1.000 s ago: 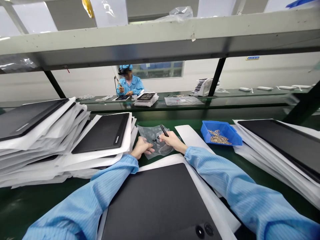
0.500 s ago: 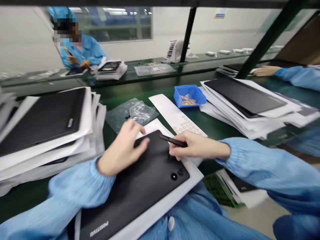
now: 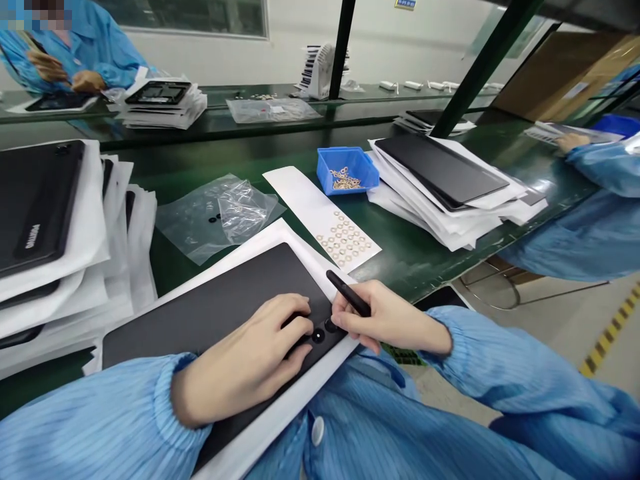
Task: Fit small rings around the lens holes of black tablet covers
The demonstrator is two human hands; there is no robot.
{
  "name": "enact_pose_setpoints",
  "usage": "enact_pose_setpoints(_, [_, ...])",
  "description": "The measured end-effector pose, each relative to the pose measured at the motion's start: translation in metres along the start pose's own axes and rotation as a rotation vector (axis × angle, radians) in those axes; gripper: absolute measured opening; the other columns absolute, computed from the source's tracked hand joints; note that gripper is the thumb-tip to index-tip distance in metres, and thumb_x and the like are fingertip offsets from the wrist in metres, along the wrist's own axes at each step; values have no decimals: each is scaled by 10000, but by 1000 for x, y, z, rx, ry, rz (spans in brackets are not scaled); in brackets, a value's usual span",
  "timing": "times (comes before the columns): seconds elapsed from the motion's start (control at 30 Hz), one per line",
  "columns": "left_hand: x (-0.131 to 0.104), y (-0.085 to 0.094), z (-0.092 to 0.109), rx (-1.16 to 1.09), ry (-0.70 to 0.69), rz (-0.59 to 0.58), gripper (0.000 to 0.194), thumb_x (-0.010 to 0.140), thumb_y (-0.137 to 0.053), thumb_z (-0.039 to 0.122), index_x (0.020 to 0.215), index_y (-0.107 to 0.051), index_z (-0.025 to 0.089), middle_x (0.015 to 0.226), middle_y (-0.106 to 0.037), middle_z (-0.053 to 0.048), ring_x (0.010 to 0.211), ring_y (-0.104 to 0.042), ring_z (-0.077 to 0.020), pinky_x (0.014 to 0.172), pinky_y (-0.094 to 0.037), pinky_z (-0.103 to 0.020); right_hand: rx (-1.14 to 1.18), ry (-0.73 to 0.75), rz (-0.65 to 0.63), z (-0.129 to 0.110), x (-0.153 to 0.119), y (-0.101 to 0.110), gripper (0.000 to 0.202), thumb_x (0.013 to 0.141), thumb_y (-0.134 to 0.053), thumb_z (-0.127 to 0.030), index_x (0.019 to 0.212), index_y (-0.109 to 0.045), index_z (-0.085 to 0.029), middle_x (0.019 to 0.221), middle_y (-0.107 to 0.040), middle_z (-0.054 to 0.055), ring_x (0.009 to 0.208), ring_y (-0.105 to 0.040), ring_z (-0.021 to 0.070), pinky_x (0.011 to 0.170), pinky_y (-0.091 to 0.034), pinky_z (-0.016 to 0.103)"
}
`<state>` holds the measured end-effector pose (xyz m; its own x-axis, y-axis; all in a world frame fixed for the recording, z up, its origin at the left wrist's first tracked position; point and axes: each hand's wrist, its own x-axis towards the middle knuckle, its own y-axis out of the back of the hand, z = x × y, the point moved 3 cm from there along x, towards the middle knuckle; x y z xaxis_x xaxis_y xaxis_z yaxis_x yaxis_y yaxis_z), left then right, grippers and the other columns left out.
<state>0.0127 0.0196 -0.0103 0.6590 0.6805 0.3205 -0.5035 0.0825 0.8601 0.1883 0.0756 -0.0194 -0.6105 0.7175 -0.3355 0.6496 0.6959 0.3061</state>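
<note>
A black tablet back cover lies on a white sheet, tilted over the table's near edge and my lap. My left hand rests flat on the cover, its fingertips beside two round camera holes at the cover's corner. My right hand holds black tweezers with the fingers pressed at those holes. Behind the cover lie a clear plastic bag with small black rings and a white strip carrying several small ring stickers.
A blue bin of small gold parts stands beyond the strip. Stacks of black covers in white sheets lie at the left and right. A co-worker's sleeve is at the far right; another person works at the far bench.
My view dropped and swung right. Both hands left the plastic bag and came down to the cover's camera corner; the cover slid toward me over the table edge.
</note>
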Motion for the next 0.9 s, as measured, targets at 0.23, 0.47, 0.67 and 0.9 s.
enact_pose_setpoints(0.23, [1,-2,1,-30,19,-12,160,961,-398,138,971,-556,157,1065,-600,-107,1091,-583,-203,938,-528,-311,-81,1,-9,-4,-2,1,148,799,-523,-141,659,-496,-182,392,-477,-85,322,-439,54,412,-358,157])
enact_pose_setpoints(0.47, [4,-2,1,-19,18,-17,194,952,-392,116,1045,-561,139,1070,-565,-118,1025,-570,-212,882,-549,-329,-192,-66,-58,-12,0,4,214,787,-549,-129,611,-447,-196,344,-416,-102,312,-450,68,359,-320,150])
enact_pose_setpoints(0.67, [2,-5,0,25,-20,-66,421,864,-395,3,1229,-544,151,1140,-516,-143,1112,-522,-271,884,-551,-415,138,82,257,-1,-8,13,370,829,-590,-488,651,-579,-163,477,-557,-23,351,-483,80,376,-389,197])
enact_pose_setpoints(0.9, [0,-3,1,0,-5,-107,478,835,-394,-27,1237,-556,173,1161,-490,-150,1153,-487,-300,869,-557,-453,392,213,575,20,-29,-5,552,898,-454,-637,625,-565,-169,511,-560,3,435,-580,118,452,-500,221])
